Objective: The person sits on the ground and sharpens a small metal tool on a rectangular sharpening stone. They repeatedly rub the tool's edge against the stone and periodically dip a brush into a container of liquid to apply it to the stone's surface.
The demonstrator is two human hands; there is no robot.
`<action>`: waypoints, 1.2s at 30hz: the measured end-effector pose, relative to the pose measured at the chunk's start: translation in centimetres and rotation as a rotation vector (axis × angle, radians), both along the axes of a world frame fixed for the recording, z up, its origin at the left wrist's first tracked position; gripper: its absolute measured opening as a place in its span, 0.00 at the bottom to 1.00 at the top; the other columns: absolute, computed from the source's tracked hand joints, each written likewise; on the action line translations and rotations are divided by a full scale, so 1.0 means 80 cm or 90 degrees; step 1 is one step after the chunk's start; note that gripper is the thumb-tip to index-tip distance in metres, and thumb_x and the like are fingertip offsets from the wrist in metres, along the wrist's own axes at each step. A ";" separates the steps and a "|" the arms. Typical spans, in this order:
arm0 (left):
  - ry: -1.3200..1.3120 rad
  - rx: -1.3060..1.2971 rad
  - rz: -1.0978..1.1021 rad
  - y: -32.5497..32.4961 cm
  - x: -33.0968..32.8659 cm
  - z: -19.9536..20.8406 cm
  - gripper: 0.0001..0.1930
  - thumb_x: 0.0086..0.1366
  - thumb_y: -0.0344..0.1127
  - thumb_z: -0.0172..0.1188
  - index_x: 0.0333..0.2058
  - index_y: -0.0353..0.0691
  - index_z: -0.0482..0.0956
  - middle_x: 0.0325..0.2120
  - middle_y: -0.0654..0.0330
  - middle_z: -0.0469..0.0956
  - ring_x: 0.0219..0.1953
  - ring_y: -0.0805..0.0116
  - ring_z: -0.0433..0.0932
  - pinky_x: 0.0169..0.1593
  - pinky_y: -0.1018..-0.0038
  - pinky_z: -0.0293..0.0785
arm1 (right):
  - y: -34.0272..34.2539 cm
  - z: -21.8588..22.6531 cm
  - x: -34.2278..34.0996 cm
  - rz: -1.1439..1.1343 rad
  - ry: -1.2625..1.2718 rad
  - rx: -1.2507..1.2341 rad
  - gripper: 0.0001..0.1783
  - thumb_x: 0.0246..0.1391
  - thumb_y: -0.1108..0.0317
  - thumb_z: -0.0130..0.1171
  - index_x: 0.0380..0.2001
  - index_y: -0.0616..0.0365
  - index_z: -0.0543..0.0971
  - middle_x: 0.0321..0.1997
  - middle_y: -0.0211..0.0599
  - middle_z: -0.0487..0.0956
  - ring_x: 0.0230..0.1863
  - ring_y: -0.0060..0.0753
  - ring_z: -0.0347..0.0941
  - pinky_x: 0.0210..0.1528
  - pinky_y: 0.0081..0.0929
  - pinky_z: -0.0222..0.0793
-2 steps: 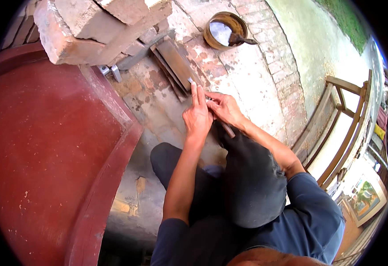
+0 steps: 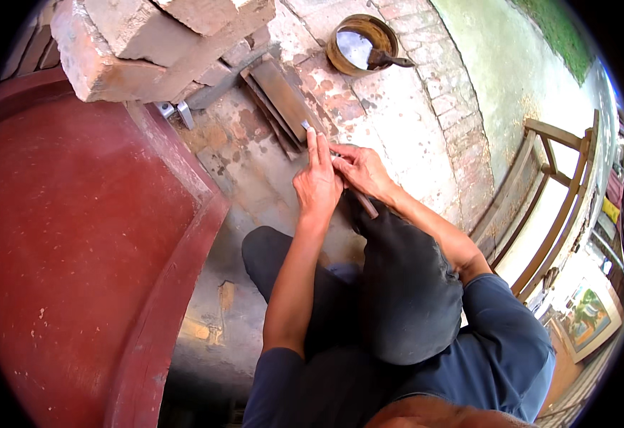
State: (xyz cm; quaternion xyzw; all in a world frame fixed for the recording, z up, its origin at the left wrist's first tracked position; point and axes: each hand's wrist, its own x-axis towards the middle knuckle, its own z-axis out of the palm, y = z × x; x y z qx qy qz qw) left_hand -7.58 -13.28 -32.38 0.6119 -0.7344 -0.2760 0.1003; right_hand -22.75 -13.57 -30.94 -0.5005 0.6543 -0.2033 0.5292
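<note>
A chisel [image 2: 366, 205] with a brown handle slants between my hands, its bright blade tip resting on the near end of a dark brown sharpening stone [image 2: 277, 89]. Two fingers of my left hand [image 2: 317, 184] lie straight along the blade, pressing just behind the tip; the other fingers are curled and partly hidden. My right hand [image 2: 362, 172] is closed around the chisel where blade and handle meet. The handle's butt sticks out below my right hand, over my dark-clothed knee [image 2: 408, 299]. My fingers cover most of the blade.
Beyond the stone stands a round metal pot [image 2: 388, 36] holding liquid and a dark-handled brush [image 2: 390, 60]. Stacked bricks [image 2: 140, 78] rise at the far left, above a red panel [image 2: 76, 235]. A wooden bench frame [image 2: 561, 207] stands on the right near a framed picture [image 2: 589, 317].
</note>
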 end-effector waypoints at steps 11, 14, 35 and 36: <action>0.014 -0.021 0.004 -0.001 0.001 0.004 0.48 0.58 0.55 0.76 0.71 0.39 0.66 0.75 0.52 0.64 0.32 0.50 0.87 0.35 0.60 0.83 | -0.101 -0.065 -0.151 -0.456 0.159 -0.095 0.45 0.57 0.48 0.72 0.69 0.68 0.71 0.31 0.39 0.90 0.24 0.27 0.83 0.32 0.27 0.77; -0.014 -0.013 0.012 0.001 0.007 0.005 0.48 0.57 0.59 0.76 0.70 0.41 0.68 0.74 0.54 0.66 0.35 0.50 0.88 0.35 0.61 0.84 | -0.143 -0.051 -0.149 -0.475 0.176 -0.089 0.41 0.57 0.46 0.72 0.65 0.63 0.77 0.31 0.37 0.90 0.24 0.25 0.82 0.33 0.26 0.78; 0.000 -0.031 0.027 0.003 0.005 0.005 0.48 0.56 0.57 0.77 0.70 0.39 0.70 0.73 0.53 0.67 0.34 0.50 0.88 0.36 0.61 0.84 | -0.129 0.039 -0.100 -0.447 -0.110 -0.233 0.16 0.68 0.62 0.64 0.49 0.63 0.87 0.32 0.36 0.89 0.25 0.17 0.79 0.26 0.18 0.70; -0.008 -0.019 0.031 0.002 0.001 0.007 0.47 0.56 0.57 0.77 0.69 0.38 0.70 0.73 0.53 0.67 0.34 0.50 0.88 0.35 0.61 0.84 | -0.125 0.042 -0.090 -0.452 -0.177 -0.194 0.16 0.68 0.62 0.63 0.48 0.63 0.87 0.32 0.37 0.88 0.25 0.17 0.78 0.26 0.17 0.69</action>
